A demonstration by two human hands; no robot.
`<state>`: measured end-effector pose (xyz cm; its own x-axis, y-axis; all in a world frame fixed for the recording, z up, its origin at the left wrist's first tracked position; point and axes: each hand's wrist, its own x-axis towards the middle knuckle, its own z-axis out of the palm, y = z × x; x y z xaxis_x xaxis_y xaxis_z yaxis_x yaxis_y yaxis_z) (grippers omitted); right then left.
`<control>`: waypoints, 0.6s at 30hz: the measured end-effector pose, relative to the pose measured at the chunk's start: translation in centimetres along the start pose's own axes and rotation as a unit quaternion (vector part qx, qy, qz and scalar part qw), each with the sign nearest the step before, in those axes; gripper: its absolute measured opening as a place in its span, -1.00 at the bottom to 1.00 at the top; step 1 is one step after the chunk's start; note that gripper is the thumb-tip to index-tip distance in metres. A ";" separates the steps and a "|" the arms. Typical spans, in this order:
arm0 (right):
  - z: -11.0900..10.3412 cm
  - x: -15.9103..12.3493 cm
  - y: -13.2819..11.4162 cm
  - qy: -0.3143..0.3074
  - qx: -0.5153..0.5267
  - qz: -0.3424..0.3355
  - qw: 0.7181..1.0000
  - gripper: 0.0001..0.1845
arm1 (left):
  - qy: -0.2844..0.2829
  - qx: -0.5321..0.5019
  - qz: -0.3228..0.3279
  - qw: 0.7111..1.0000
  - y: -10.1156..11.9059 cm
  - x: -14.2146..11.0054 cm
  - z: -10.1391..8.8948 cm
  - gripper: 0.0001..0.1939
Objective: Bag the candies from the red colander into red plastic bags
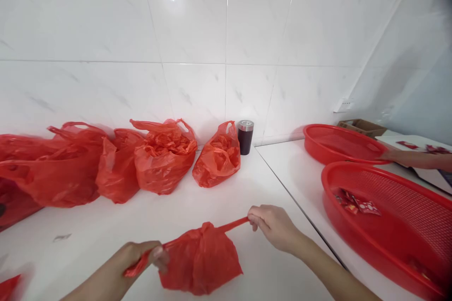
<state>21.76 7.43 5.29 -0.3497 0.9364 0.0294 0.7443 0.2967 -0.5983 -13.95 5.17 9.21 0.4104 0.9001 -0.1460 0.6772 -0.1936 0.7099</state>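
A small red plastic bag [203, 261] lies on the white counter in front of me, its top gathered into a knot. My left hand [139, 256] is closed round one handle strip at the bag's left. My right hand [273, 225] pinches the other handle strip, which is stretched taut to the right of the knot.
Several filled red plastic bags [165, 157] stand in a row along the white tiled wall, with a dark cup [245, 137] beside them. Two red mesh baskets [384, 225] sit at the right; the near one holds a few red packets [356, 204]. Another person's arm [420, 159] reaches in from the right.
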 end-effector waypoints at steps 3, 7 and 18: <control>0.2 0.8 1.1 -0.014 0.038 0.022 0.999 -0.64 | 0.031 -0.006 -0.032 0.999 -0.3 0.8 -0.2 -0.60; -2.2 4.3 1.5 0.141 0.032 0.030 0.989 -0.68 | 0.184 0.081 0.019 0.980 0.9 2.9 -0.5 -0.49; -4.7 16.7 0.5 0.191 -0.170 0.019 0.967 -0.58 | -0.046 0.067 0.004 0.997 3.9 5.2 3.2 -0.83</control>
<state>18.93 24.10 9.26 -0.1319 0.9294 0.3447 0.9189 0.2451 -0.3090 -7.24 7.83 9.03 0.4673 0.8594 -0.2076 0.7462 -0.2575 0.6139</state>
